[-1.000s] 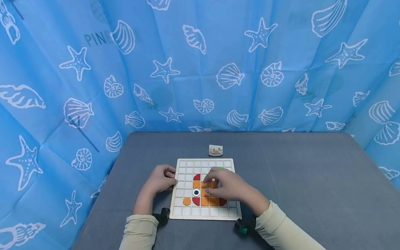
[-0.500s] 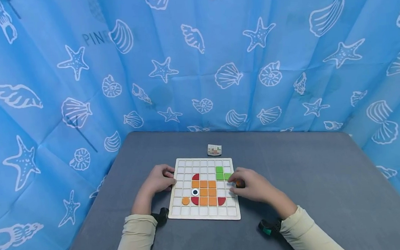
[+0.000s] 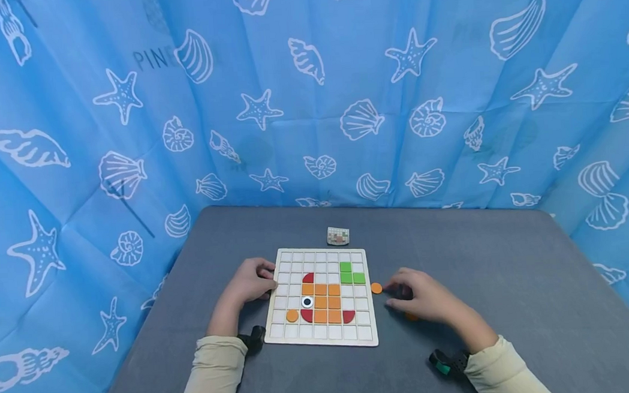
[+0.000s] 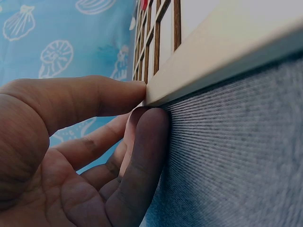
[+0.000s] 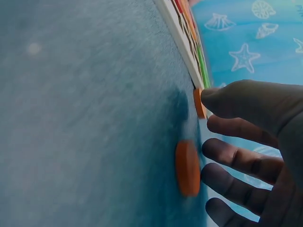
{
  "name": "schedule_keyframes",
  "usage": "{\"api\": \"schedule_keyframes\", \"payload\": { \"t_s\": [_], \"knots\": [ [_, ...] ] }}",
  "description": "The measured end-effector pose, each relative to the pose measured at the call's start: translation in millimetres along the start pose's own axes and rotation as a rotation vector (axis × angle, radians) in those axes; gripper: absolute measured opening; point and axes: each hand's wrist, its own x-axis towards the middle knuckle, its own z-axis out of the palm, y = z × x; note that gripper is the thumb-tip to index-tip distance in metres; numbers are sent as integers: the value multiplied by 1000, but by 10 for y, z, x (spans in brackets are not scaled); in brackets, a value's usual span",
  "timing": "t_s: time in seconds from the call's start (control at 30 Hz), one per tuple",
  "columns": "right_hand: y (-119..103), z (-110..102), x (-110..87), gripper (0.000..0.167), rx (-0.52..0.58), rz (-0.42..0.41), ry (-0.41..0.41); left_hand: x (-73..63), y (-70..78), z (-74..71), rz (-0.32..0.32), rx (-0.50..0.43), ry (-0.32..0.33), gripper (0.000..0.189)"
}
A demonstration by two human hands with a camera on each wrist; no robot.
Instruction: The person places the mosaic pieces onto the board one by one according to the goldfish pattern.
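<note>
A cream grid board [image 3: 321, 342] lies on the table, carrying several orange square tiles [image 3: 320, 302], red quarter-round tiles [image 3: 308, 278], green square tiles [image 3: 345, 273], a round eye tile [image 3: 307, 302] and an orange disc [image 3: 292, 315]. At its left edge, my left hand [image 3: 255, 282] holds the rim, thumb tip on top and curled fingers against the side in the left wrist view. My right hand [image 3: 420, 296] hovers right of the board with fingers loosely bent and holding nothing. By its fingertips lies a loose orange disc [image 3: 376, 288]; another orange disc [image 5: 188, 168] sits under the hand.
A small picture card [image 3: 338, 236] with a grid pattern lies behind the board. The grey cloth-covered table [image 3: 486, 270] extends to the right. A blue curtain [image 3: 287, 102] with white shells hangs along the back and sides.
My right hand has drawn back from over the board to its right, uncovering the orange and green tiles and a loose orange disc. My left hand has stayed at the board's edge.
</note>
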Motion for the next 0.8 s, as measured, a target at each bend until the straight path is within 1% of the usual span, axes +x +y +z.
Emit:
{"api": "schedule_keyframes", "payload": {
  "t_s": [0.33, 0.5, 0.8],
  "knots": [
    [74, -48, -167, 32, 9, 31, -7, -9, 15, 1, -6, 10, 7, 39],
    [84, -53, -220, 30, 19, 46, -6, -16, 17, -6, 7, 11, 7, 38],
    [78, -39, -272, 25, 10, 63, -11, -15, 20, -2, -4, 5, 3, 39]
  ]
}}
